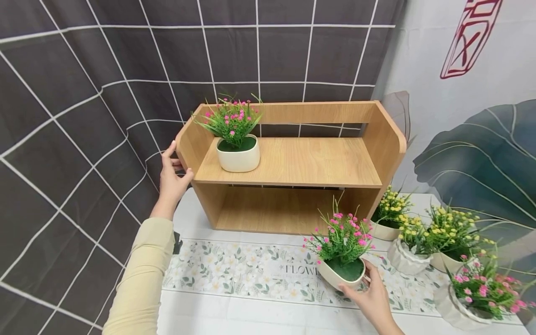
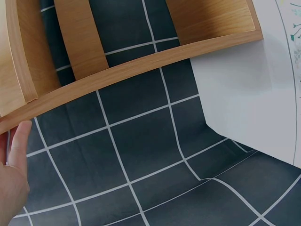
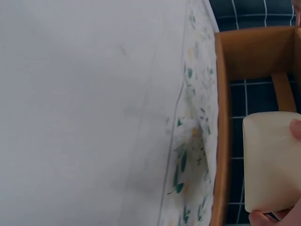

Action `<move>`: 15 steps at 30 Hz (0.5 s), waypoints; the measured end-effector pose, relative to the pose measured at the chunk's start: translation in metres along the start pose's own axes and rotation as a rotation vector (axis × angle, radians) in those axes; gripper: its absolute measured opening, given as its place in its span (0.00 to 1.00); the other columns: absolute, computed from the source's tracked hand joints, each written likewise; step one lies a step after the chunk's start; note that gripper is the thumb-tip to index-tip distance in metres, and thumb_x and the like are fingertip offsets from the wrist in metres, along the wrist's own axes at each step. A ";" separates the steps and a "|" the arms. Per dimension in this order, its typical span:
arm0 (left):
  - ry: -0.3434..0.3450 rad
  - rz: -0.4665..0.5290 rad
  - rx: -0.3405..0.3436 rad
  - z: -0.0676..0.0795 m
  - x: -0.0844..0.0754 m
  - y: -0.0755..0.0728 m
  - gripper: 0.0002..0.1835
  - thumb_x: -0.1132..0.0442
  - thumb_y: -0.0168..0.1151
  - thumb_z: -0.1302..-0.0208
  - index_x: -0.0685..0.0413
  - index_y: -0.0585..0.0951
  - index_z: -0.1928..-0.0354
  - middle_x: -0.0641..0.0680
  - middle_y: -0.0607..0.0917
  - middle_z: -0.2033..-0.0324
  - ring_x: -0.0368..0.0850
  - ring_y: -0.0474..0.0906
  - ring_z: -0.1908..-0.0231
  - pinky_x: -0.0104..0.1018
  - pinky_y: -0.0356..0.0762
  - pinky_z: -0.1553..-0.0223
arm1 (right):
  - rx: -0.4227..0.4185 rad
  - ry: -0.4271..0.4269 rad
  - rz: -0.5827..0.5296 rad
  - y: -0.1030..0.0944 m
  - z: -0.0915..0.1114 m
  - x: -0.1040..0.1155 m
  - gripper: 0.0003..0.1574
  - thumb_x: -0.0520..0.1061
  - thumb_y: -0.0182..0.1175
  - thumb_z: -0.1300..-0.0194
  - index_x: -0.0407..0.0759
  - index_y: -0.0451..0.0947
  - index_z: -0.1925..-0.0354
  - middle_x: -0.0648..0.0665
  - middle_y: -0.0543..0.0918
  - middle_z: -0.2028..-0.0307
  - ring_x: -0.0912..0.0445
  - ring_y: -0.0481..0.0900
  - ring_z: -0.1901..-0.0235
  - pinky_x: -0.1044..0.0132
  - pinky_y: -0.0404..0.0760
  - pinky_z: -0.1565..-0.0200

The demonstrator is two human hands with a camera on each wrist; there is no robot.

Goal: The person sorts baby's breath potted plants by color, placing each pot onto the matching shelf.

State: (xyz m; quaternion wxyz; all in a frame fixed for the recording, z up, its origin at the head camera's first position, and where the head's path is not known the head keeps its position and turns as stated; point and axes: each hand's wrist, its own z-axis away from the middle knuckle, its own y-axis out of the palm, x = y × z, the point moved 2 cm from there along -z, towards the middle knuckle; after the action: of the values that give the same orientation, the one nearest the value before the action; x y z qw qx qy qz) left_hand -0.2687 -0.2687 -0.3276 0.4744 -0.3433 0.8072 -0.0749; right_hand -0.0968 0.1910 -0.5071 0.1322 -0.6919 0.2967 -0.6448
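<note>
A two-tier wooden shelf [image 1: 293, 160] stands against the tiled-pattern cloth. My left hand [image 1: 172, 179] touches the outer face and front edge of its left side panel; in the left wrist view the thumb [image 2: 21, 143] meets that edge. On the upper board, at the left, sits a cream pot [image 1: 238, 157] with pink flowers. My right hand [image 1: 370, 295] grips a second cream pot [image 1: 345, 274] of pink flowers, tilted, before the lower compartment at the right. The right wrist view shows this pot's pale underside [image 3: 273, 160], with the hand partly cut off.
Yellow flower pots [image 1: 387, 231] and a white fluted pot [image 1: 408, 258] stand right of the shelf. Another fluted pot [image 1: 460, 309] with pink flowers stands nearer. A floral runner [image 1: 234, 270] lies along the shelf's front. Dark gridded cloth [image 1: 83, 139] hangs behind and left.
</note>
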 end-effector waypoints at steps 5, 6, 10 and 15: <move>-0.005 0.001 -0.003 0.000 0.001 0.001 0.43 0.78 0.54 0.45 0.45 0.53 0.29 0.68 0.75 0.55 0.62 0.75 0.53 0.14 0.63 0.70 | 0.024 -0.010 0.001 -0.002 0.000 0.008 0.55 0.44 0.75 0.54 0.29 0.57 0.36 0.30 0.67 0.43 0.38 0.70 0.46 0.42 0.73 0.46; -0.005 0.003 -0.004 0.000 0.001 0.001 0.43 0.78 0.53 0.45 0.45 0.53 0.29 0.68 0.74 0.55 0.62 0.75 0.53 0.14 0.63 0.70 | 0.022 -0.019 0.008 -0.003 0.000 0.009 0.55 0.44 0.75 0.54 0.29 0.57 0.36 0.30 0.68 0.43 0.39 0.70 0.46 0.43 0.74 0.46; 0.001 0.007 -0.008 0.000 0.002 0.001 0.42 0.78 0.53 0.45 0.45 0.53 0.29 0.68 0.74 0.55 0.62 0.75 0.54 0.13 0.63 0.71 | 0.002 -0.074 0.032 -0.006 -0.002 0.016 0.54 0.44 0.76 0.56 0.30 0.59 0.37 0.32 0.70 0.44 0.43 0.71 0.49 0.46 0.76 0.48; 0.009 0.007 -0.013 0.000 0.001 0.001 0.42 0.78 0.53 0.45 0.45 0.54 0.30 0.68 0.75 0.56 0.62 0.75 0.54 0.12 0.63 0.72 | -0.016 -0.101 0.043 -0.010 -0.006 0.024 0.53 0.44 0.77 0.57 0.31 0.61 0.38 0.34 0.73 0.46 0.50 0.72 0.51 0.57 0.81 0.51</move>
State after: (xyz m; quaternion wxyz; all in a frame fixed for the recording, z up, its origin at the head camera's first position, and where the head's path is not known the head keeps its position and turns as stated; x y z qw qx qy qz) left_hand -0.2698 -0.2685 -0.3293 0.4689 -0.3431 0.8109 -0.0693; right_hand -0.1000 0.1864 -0.4812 0.1556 -0.7181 0.3096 -0.6035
